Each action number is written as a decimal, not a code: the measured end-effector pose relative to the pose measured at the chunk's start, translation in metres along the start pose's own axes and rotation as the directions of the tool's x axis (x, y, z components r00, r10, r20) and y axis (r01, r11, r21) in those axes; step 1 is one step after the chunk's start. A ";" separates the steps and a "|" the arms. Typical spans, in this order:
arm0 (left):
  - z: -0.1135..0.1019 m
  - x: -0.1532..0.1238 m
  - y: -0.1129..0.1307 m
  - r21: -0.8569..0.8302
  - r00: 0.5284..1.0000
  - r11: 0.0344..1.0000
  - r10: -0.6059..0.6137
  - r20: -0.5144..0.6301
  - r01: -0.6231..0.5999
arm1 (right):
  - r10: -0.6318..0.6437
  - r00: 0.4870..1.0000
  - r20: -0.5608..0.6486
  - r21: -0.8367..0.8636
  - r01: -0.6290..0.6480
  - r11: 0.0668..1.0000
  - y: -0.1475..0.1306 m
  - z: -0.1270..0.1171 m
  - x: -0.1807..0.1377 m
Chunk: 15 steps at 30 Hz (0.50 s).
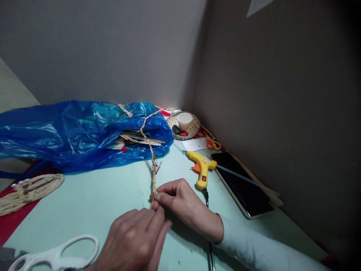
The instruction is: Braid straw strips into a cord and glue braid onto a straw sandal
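A thin braided straw cord (152, 152) runs from the back of the table, over the blue plastic bag, down to my hands. My right hand (186, 205) pinches its near end between thumb and fingertips. Just below and to the left, my left hand (131, 237) is closed with its fingertips at the strands under the braid; the fingers partly hide what they grip. A small metal clip (158, 167) lies against the cord. To the left of my left hand are white-handled scissors (56, 258), partly cut off by the frame.
The blue plastic bag (76, 131) holds straw strips. A straw bundle (34, 192) lies left. On the right are a yellow glue gun (202, 165), a black tablet (242, 188), orange scissors (212, 143) and a woven tray (194, 130) with a cup (185, 121). Walls stand behind and right.
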<state>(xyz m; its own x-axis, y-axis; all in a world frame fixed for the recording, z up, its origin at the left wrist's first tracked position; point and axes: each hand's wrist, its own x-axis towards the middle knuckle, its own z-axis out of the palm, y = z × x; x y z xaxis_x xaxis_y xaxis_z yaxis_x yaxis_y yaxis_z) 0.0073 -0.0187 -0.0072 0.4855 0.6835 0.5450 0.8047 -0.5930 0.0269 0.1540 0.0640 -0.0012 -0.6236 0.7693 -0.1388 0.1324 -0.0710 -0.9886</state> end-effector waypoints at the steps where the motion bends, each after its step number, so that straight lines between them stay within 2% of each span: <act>1: -0.005 0.003 -0.003 -0.098 0.993 0.988 -0.119 0.014 0.120 | 0.004 1.000 -0.007 0.006 -0.004 1.000 0.000 0.000 -0.001; 2: -0.009 0.008 -0.007 -0.215 0.965 0.941 -0.258 0.043 0.262 | -0.002 1.000 -0.011 0.010 0.002 1.000 -0.001 0.000 -0.002; 3: -0.013 0.012 -0.011 -0.310 0.896 0.841 -0.421 0.140 0.444 | -0.015 1.000 -0.010 0.016 0.015 1.000 -0.001 0.001 -0.002; 4: -0.015 0.017 -0.016 -0.393 0.792 0.689 -0.551 0.262 0.610 | -0.031 1.000 -0.001 0.033 0.031 0.999 -0.002 0.001 -0.003; 5: -0.017 0.021 -0.020 -0.479 0.690 0.504 -0.602 0.402 0.719 | -0.046 0.999 0.014 0.064 0.045 0.997 -0.002 0.002 -0.003; 6: -0.017 0.024 -0.024 -0.554 0.605 0.299 -0.599 0.525 0.777 | -0.059 0.998 0.034 0.100 0.055 0.993 -0.002 0.002 -0.004; 7: -0.016 0.026 -0.026 -0.600 0.543 0.102 -0.565 0.621 0.793 | -0.068 0.996 0.051 0.133 0.061 0.989 -0.002 0.003 -0.003; 8: -0.014 0.027 -0.027 -0.624 0.505 -0.067 -0.523 0.686 0.778 | -0.076 0.995 0.064 0.161 0.065 0.985 -0.002 0.004 -0.003; 9: -0.012 0.027 -0.028 -0.629 0.481 -0.197 -0.489 0.728 0.752 | -0.086 0.993 0.079 0.183 0.070 0.981 -0.002 0.004 -0.003; 10: -0.009 0.026 -0.027 -0.624 0.464 -0.283 -0.468 0.753 0.728 | -0.097 0.991 0.091 0.195 0.077 0.978 -0.002 0.005 -0.003; 12: -0.003 0.023 -0.026 -0.616 0.444 -0.365 -0.454 0.772 0.698 | -0.106 0.990 0.096 0.165 0.090 0.982 -0.002 0.005 -0.002; 15: 0.007 0.018 -0.026 -0.614 0.451 -0.371 -0.439 0.777 0.696 | -0.096 0.994 0.050 -0.014 0.097 0.995 -0.001 0.004 -0.003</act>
<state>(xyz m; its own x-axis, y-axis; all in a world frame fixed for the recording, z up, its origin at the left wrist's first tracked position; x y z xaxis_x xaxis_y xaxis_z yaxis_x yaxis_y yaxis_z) -0.0028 0.0124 -0.0041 0.1311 0.8994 -0.4169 -0.1703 0.4347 0.8843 0.1531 0.0591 0.0005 -0.6712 0.7399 -0.0456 0.0821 0.0131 -0.9965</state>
